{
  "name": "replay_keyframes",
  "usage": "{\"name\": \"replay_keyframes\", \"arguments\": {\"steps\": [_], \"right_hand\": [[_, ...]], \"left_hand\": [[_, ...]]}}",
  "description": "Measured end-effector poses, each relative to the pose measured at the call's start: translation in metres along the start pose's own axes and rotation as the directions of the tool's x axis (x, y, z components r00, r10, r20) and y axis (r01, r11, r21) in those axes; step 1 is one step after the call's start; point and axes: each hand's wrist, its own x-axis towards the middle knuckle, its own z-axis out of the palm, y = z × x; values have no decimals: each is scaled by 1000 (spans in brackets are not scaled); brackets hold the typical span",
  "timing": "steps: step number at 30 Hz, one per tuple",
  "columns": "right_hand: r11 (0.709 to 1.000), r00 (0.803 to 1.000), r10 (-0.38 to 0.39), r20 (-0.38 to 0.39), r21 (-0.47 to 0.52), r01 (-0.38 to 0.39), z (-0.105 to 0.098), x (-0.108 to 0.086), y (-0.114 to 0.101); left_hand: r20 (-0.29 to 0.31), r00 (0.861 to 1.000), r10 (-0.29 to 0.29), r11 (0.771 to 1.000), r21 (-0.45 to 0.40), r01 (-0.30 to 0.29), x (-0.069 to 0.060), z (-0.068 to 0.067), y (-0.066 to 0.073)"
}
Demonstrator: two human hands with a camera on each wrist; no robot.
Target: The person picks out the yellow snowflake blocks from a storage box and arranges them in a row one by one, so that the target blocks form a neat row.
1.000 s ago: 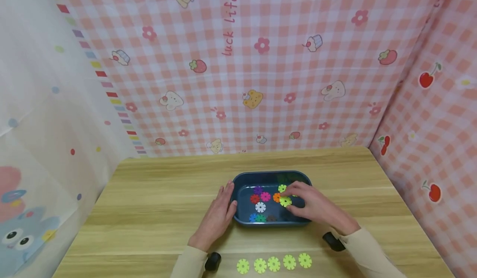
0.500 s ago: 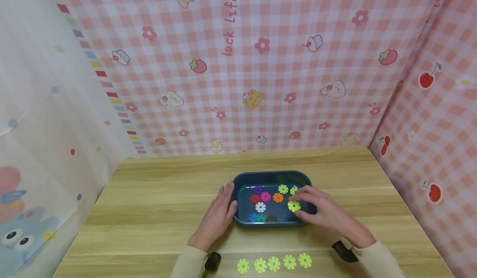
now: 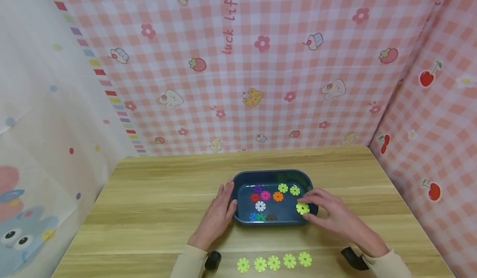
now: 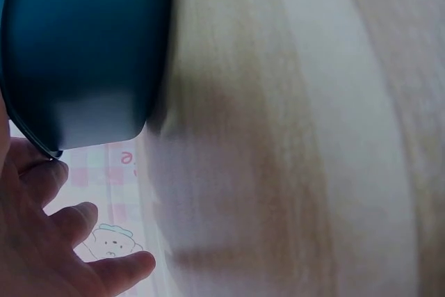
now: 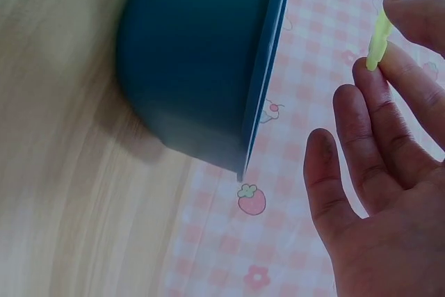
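My right hand (image 3: 333, 213) pinches a yellow-green notched plastic disc (image 3: 302, 208) between thumb and fingertips, above the right end of a dark blue tray (image 3: 272, 223). In the right wrist view the disc (image 5: 378, 41) is seen edge-on, raised higher than the rim. My left hand (image 3: 216, 220) rests against the tray's left end, fingers extended along its rim. Inside the tray lie two more yellow-green discs (image 3: 283, 188), an orange disc (image 3: 278, 196), a white disc (image 3: 260, 206), a pink disc (image 3: 265, 195) and several others.
A row of several yellow-green discs (image 3: 273, 263) lies along the near side of the wooden table (image 3: 156, 211). Each wrist wears a black band device (image 3: 213, 261). A pink checked cloth (image 3: 231, 79) hangs behind the table.
My right hand has moved right with the pinched disc, from over the tray's inside to its right rim, uncovering discs in the tray. My left hand has stayed put.
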Motion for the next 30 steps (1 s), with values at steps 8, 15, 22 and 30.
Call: {"name": "replay_keyframes", "arguments": {"steps": [8,15,22,30], "right_hand": [[999,998,-36,-42,-20,35,-3,-12,4],[995,993,-81,-86,-57,77,-4,-22,8],[989,985,-138,-107,-67,131,-3,-29,10],[992,991,-114,-74,-55,110,-4,-38,9]], "left_hand": [[-6,1000,5,1000,2,-5,-1,-2,2],[-8,1000,9,1000,7,-9,0,-1,1],[-7,1000,5,1000,8,-4,1,-1,1],[-1,1000,-1,1000,2,1,1,-1,2]]}}
